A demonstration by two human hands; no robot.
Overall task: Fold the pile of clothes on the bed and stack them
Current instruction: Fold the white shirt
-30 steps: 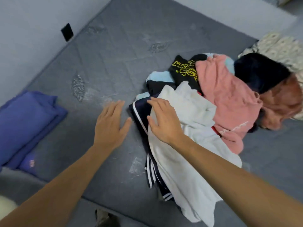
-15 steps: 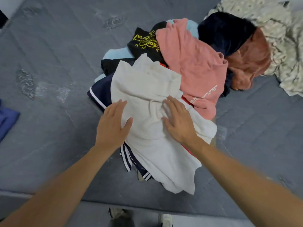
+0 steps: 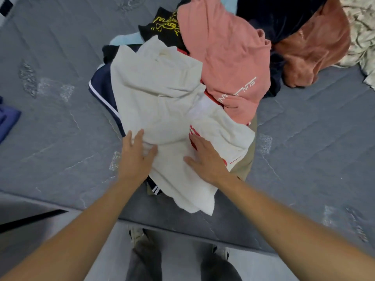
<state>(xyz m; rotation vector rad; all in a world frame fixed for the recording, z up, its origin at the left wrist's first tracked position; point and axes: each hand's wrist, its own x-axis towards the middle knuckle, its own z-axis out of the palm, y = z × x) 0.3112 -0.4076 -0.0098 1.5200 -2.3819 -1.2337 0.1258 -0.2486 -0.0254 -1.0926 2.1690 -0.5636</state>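
A pile of clothes lies on the grey bed (image 3: 60,155). On top is a white garment (image 3: 162,94) with red marks near its lower right. My left hand (image 3: 136,157) rests flat on its lower left edge, fingers straight. My right hand (image 3: 205,157) lies flat on the white garment beside the red marks, fingers spread. Behind it sit a pink garment (image 3: 229,55), a black shirt with a yellow print (image 3: 164,27), a dark navy garment (image 3: 280,15) and a rust-brown one (image 3: 314,47). A navy piece with white stripes (image 3: 103,92) sticks out underneath at the left.
A blue folded cloth (image 3: 8,122) lies at the left edge of the bed. A patterned cream blanket (image 3: 361,31) is at the far right. The bed's front edge (image 3: 182,224) runs below the pile, and my legs and shoes (image 3: 138,238) stand on the floor.
Both hands slid toward me down the white garment to its lower part. The view shifted so the pile fills more of the frame; red marks show by my right hand.
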